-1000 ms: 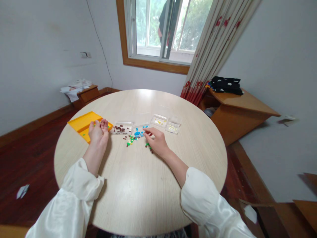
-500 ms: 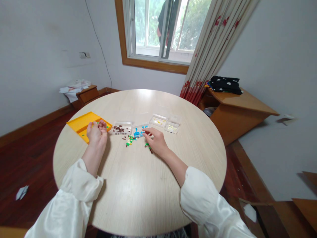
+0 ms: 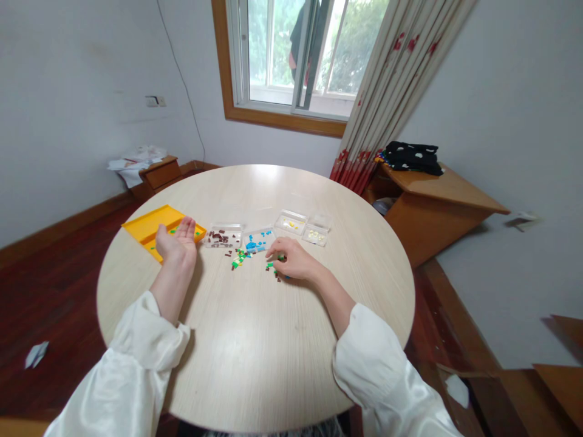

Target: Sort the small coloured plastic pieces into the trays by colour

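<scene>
My left hand (image 3: pixel 177 243) rests palm up beside and partly over the open yellow box (image 3: pixel 146 226), its fingers stretched out; no brick can be made out on the palm. A few green bricks (image 3: pixel 197 233) lie in that box. My right hand (image 3: pixel 294 258) is above a small group of green and brown bricks (image 3: pixel 269 265), fingers bent and thumb apart from them; no held piece is visible. To its left lies a cluster of green, yellow and white bricks (image 3: pixel 238 260). Behind these, a clear tray (image 3: pixel 272 232) holds blue bricks (image 3: pixel 255 244).
Another clear tray (image 3: pixel 241 227) has brown bricks. Two more clear trays further right hold yellow pieces (image 3: pixel 292 224) and pale pieces (image 3: pixel 316 235). All stand on a round wooden table (image 3: pixel 255 340). A wooden cabinet (image 3: pixel 437 212) with folded black cloth stands to the right.
My right hand has moved right and slightly toward me, from the blue bricks' tray to the green and brown bricks. The fingers of my left hand have straightened.
</scene>
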`<state>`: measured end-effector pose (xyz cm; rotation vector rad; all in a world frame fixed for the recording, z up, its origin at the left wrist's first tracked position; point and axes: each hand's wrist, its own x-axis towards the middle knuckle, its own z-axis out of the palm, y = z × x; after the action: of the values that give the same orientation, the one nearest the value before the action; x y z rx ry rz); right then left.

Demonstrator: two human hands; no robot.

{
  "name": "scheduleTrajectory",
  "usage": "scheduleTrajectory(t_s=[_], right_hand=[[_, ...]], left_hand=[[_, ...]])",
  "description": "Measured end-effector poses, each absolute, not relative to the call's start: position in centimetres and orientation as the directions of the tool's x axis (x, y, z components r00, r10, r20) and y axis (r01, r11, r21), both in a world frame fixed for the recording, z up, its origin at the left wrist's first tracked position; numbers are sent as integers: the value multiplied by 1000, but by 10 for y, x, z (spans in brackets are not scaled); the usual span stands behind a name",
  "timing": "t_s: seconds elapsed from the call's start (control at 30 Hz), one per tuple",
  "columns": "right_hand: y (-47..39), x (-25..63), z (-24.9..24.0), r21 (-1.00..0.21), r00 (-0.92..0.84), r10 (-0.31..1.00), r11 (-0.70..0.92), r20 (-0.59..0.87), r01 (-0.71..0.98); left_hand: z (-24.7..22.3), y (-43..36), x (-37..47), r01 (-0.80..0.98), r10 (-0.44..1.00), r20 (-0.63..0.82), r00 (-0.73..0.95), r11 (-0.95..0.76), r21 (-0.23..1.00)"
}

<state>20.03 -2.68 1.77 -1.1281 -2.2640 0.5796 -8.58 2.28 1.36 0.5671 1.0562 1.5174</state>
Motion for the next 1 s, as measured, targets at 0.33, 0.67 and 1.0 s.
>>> scheduleTrajectory(t_s=[0.33, 0.67, 1.0], right_hand=[[-30, 202, 21, -495, -525, 832, 537, 179, 684], [-24, 202, 12, -491, -549, 807, 576, 215, 654], [-23, 197, 14, -570, -355, 791, 607, 498, 554]], left_hand=[[35, 9, -55, -584, 745, -235, -624, -245, 774], [39, 3, -46, -721, 854, -259, -452, -179, 670], [31, -11, -8, -365, 860, -368, 353, 489, 792]])
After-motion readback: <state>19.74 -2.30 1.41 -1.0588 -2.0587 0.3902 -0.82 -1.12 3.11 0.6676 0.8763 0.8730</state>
